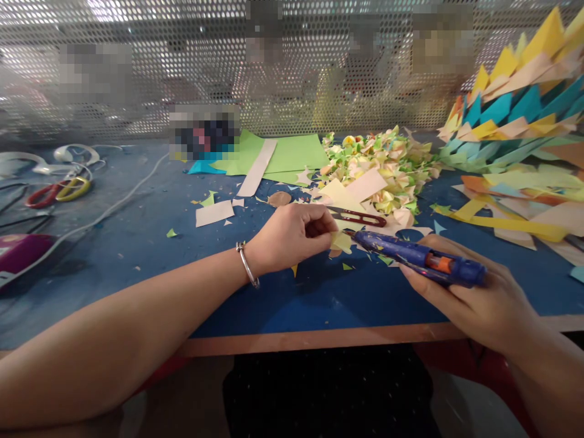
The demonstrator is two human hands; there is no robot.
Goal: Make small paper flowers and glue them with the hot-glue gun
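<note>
My left hand (301, 234), a bracelet on its wrist, pinches a small pale yellow paper piece (342, 242) between thumb and fingertips. In my right hand (483, 298) lies a slim blue glue gun (406, 252) with an orange part showing in its side. Its narrow tip points left and is at the yellow paper; whether it touches cannot be made out. Just behind the tip, thread snips (360, 216) with dark red handles lie on paper scraps. A round brown disc (279, 199) rests behind my left hand.
Small folded paper pieces (383, 164) form a heap at the back, beside green sheets (296, 152). Paper strips (511, 207) and a layered paper construction (538, 97) stand right. Scissors (73, 188), a white cable (128, 204) and a purple object (27, 252) lie left. A perforated metal screen (150, 91) borders the blue table.
</note>
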